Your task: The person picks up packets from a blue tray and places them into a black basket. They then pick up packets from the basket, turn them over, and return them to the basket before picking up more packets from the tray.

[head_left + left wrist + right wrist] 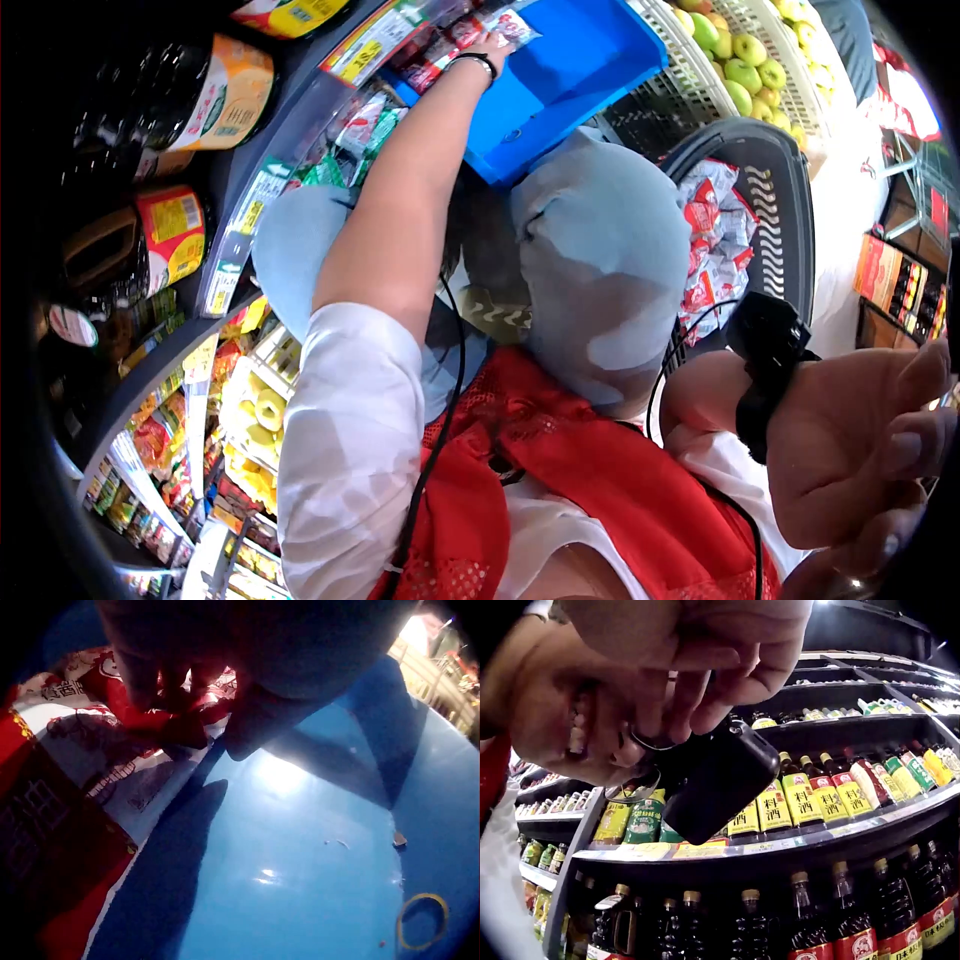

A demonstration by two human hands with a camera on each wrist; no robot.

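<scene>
In the head view my left hand (490,52) reaches down into a blue bin (560,95). Red and white printed packets (112,735) lie along one side of the bin. The left wrist view shows the fingers and thumb of that hand, dark in shadow, pinching at a red and white packet. My right hand (850,440) is raised near the head, its fingers loosely curled. In the right wrist view those fingers overlap a black box-shaped device (724,780) in front of the face, and nothing shows in the palm.
A dark basket (790,215) with red and white packets (715,240) stands beside the knee. Behind the bin is a pale crate (690,70) of green apples (745,75). Shelves of dark sauce bottles (175,230) rise at the left. A yellow rubber band (422,921) lies in the bin.
</scene>
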